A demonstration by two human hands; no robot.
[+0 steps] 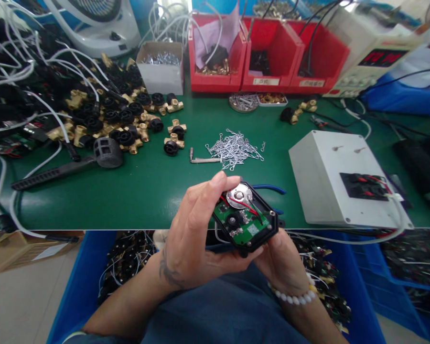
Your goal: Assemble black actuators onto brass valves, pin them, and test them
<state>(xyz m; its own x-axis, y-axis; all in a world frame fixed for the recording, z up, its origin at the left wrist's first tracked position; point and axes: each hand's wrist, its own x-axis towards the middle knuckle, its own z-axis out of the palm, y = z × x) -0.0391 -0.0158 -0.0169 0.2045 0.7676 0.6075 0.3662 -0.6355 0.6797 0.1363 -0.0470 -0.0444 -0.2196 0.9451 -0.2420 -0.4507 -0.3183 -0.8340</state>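
Observation:
A black housing with a green circuit board (249, 231) inside, a round silver motor-like part and red and black wires, is tilted toward me over the table's front edge. My left hand (197, 220) wraps its left side, with fingers at the top and the thumb along the bottom. At the lower right corner, my right hand (281, 258) grips the housing from beneath; some of its fingers are hidden. Just beyond lie blue-handled pliers or a similar tool (268, 188), mostly hidden, and a pile of silver spring clips (234, 147).
Brass valve fittings with black caps (123, 136) and a black mallet-like tool (107, 152) lie left. Red bins (218, 86) and a small white carton (161, 76) stand behind. A grey box with terminals (329, 177) sits right. Blue crates (71, 296) of parts are below the table.

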